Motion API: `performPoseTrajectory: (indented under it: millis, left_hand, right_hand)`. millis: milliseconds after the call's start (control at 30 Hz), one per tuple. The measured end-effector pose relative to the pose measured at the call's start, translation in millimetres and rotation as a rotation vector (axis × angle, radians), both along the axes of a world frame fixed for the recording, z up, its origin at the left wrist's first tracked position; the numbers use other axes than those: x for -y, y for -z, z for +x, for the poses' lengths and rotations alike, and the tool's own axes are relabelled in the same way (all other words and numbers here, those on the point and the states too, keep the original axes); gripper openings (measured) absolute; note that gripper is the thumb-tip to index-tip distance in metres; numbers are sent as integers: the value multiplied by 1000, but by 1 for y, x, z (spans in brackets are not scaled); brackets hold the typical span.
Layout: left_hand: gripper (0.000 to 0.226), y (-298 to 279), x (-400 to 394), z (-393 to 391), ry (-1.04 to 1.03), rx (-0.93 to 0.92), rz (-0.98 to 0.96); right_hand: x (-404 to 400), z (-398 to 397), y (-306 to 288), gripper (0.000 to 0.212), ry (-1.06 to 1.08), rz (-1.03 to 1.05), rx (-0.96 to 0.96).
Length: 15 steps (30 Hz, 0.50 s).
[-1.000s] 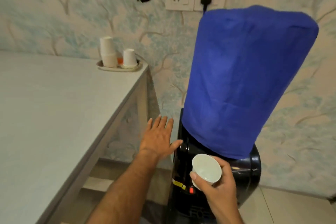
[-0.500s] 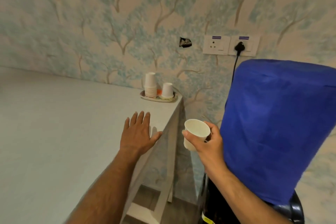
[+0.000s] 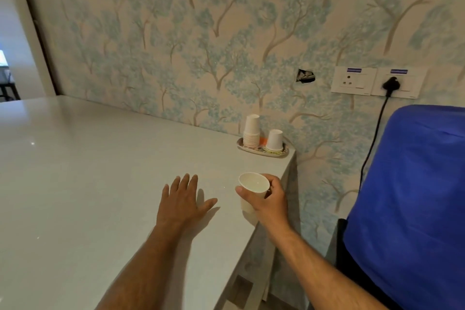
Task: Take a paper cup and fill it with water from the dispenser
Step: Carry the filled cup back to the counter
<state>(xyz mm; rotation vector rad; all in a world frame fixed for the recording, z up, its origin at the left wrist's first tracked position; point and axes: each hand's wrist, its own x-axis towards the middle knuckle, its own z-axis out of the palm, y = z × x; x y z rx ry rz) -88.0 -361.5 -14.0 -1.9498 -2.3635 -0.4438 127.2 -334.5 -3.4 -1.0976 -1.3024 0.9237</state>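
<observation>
The right hand (image 3: 270,202) has its fingers (image 3: 273,180) wrapped around a white paper cup (image 3: 252,190), tipped a bit over the tabletop (image 3: 88,184) edge, while the left hand (image 3: 182,200) lies flat, fingers spread, just beside it.

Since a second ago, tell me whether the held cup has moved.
Yes. The cup in the right hand has gone from in front of the dispenser up and left, over the table edge.

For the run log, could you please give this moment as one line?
right hand: holds paper cup upright over table edge | left hand: flat on table | dispenser: right
</observation>
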Motion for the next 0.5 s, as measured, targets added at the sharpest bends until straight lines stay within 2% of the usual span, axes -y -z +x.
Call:
performPoseTrajectory:
  millis: [133, 333, 500]
  left_hand:
    - [93, 8, 9, -13, -27, 18, -4]
    - [95, 15, 13, -26, -47, 63, -58]
    - [91, 20, 12, -26, -30, 74, -118]
  right_hand:
    - [-2, -18, 4, 76, -36, -20, 34]
    - [-2, -35, 3, 65, -110, -76, 20]
    - [-2, -38, 6, 70, -168, -98, 55]
